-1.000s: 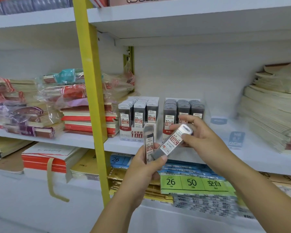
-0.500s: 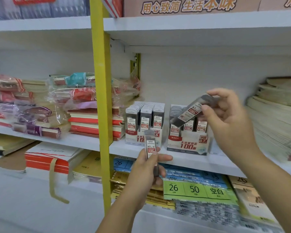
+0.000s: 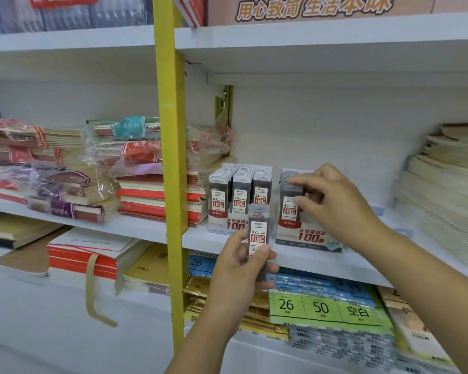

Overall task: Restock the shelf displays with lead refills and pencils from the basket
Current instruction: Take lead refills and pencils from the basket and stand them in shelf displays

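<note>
My right grip has dropped from mid-air onto the 0.7 display box, pinching a lead refill case in the box's left front row. My left grip clasps a second refill case upright, just below-left of the right grip, before the shelf edge.

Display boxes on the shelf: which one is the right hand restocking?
The 0.7 box, right of the 0.5 box. The right hand pinches a refill in it; the 0.5 box is untouched. The left hand holds a spare refill.
</note>
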The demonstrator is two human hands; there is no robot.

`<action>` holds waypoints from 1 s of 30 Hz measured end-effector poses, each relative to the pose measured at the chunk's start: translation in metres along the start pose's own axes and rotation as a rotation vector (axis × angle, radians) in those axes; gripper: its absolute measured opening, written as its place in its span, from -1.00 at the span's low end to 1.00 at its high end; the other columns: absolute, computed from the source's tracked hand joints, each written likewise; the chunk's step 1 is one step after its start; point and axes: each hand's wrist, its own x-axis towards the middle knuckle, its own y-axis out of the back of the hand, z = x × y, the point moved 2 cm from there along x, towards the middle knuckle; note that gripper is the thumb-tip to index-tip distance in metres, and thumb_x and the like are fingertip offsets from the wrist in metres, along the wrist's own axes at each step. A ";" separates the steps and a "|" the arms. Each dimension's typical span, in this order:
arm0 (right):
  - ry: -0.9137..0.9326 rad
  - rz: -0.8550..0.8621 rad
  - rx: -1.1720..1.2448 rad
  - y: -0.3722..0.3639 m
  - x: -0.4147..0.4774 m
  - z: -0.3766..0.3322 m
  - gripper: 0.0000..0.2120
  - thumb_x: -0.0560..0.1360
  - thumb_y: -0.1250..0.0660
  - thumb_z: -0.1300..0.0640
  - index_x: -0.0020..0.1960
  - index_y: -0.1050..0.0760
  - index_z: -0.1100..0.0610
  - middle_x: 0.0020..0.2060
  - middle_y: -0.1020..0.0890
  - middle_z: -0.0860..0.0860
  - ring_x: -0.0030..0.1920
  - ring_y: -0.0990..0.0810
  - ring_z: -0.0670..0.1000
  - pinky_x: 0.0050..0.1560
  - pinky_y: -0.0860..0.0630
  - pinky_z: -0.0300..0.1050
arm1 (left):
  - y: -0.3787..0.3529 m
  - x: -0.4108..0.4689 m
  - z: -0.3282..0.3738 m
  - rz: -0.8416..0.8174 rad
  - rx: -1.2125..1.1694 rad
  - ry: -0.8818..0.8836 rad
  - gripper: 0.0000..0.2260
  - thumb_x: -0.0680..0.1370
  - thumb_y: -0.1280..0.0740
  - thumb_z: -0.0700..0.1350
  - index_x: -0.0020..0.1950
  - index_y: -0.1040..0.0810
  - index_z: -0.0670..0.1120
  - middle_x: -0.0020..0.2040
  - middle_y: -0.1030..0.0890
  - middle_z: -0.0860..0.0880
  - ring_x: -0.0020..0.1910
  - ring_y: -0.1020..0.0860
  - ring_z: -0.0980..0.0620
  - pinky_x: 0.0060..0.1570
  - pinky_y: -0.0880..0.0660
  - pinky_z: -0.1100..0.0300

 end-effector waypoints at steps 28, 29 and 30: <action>-0.031 0.157 0.119 0.013 -0.016 0.014 -0.71 0.51 -0.38 0.24 0.19 -0.57 0.00 -0.11 -0.46 -0.23 -0.12 -0.46 -0.38 -0.10 -0.35 -0.58 | -0.020 0.037 -0.002 0.034 1.285 -0.665 -0.46 0.65 -0.19 0.13 0.61 -0.12 0.10 0.64 -0.09 0.06 0.62 0.11 0.09 0.57 0.15 0.06; -0.048 0.164 0.097 0.010 -0.016 0.015 -0.71 0.50 -0.39 0.23 0.19 -0.56 0.02 -0.12 -0.44 -0.21 -0.14 -0.46 -0.37 -0.12 -0.35 -0.58 | -0.020 0.038 -0.002 0.032 1.279 -0.668 -0.45 0.65 -0.19 0.13 0.61 -0.12 0.10 0.64 -0.08 0.07 0.62 0.12 0.09 0.57 0.13 0.06; -0.063 0.175 0.060 0.007 -0.015 0.015 -0.72 0.49 -0.40 0.22 0.19 -0.55 0.05 -0.13 -0.43 -0.20 -0.16 -0.46 -0.35 -0.13 -0.35 -0.57 | -0.019 0.038 -0.003 0.029 1.271 -0.671 -0.45 0.65 -0.20 0.12 0.61 -0.12 0.11 0.64 -0.08 0.07 0.62 0.12 0.10 0.57 0.12 0.06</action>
